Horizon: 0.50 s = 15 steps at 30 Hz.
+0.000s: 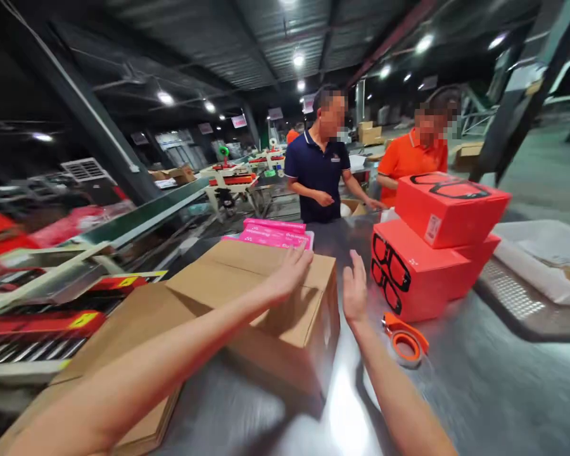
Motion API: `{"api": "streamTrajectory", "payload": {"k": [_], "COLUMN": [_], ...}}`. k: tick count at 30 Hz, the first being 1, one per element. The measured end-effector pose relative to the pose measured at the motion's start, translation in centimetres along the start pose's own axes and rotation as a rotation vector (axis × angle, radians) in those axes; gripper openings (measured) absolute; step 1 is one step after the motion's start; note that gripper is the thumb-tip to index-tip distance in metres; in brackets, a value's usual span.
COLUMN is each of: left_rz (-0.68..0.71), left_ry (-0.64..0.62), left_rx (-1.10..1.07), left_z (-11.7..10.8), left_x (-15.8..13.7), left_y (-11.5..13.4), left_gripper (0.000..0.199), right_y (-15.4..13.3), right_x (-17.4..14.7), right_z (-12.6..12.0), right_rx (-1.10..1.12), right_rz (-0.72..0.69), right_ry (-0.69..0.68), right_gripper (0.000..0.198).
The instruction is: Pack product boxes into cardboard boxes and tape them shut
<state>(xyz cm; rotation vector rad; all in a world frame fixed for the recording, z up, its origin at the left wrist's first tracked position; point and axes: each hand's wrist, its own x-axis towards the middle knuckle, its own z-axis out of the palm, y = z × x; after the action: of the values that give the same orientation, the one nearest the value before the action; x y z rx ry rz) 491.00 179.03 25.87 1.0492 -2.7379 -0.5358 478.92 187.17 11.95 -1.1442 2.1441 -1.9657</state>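
Note:
A brown cardboard box (228, 272) stands on the metal table with its top flaps folded over. My left hand (289, 275) lies on the top of this box, fingers stretched out and holding nothing. Just off the box's right side is my right hand (355, 288), upright with its fingers extended and nothing in it. An orange tape dispenser (406, 345) rests on the table right of my right forearm. Flattened cardboard (142, 418) leans or lies at the left, partly hidden by my left arm.
Red boxes (422, 272) with black frame prints are stacked at the right, beside a grey tray (517, 297). Pink packages (275, 233) lie behind the cardboard box. A roller conveyor (76, 323) runs along the left. Two people stand across the metal table (484, 392).

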Motion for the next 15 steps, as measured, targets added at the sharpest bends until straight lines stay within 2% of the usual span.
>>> {"api": "streamTrajectory", "payload": {"k": [2,4,6,9,11,13,15], "left_rz": [0.078,0.211,0.347,0.466,0.392,0.193,0.093], "left_ry": [-0.004,-0.059,-0.168,-0.249,-0.216,-0.133,-0.070], "left_rx": [0.102,0.239,0.308,0.306,0.328,0.346,0.272], "left_z": [-1.1,-1.4,-1.3,-1.9,-3.5,-5.7,-7.7], "left_x": [0.9,1.6,2.1,3.0,4.3,6.2,8.3], "left_y": [-1.5,-3.9,-6.9,-12.8,-17.4,-22.3,-26.8], "left_gripper": [0.063,0.062,0.063,0.063,0.063,0.068,0.078], "right_y": [-4.3,-7.1,-8.2,-7.9,-7.2,-6.5,-6.0], "right_x": [2.2,2.9,2.7,2.0,1.9,1.8,1.6], "right_z": [0.1,0.4,0.6,0.2,-0.2,-0.6,-0.9], "right_rx": [-0.147,-0.350,-0.506,-0.588,-0.557,-0.480,-0.391], "right_rz": [-0.172,-0.192,-0.141,-0.110,-0.120,-0.108,-0.078], "right_ry": [-0.152,-0.386,-0.537,-0.569,-0.555,-0.512,-0.455], "right_gripper": [0.060,0.056,0.053,0.056,0.055,0.056,0.059]}}
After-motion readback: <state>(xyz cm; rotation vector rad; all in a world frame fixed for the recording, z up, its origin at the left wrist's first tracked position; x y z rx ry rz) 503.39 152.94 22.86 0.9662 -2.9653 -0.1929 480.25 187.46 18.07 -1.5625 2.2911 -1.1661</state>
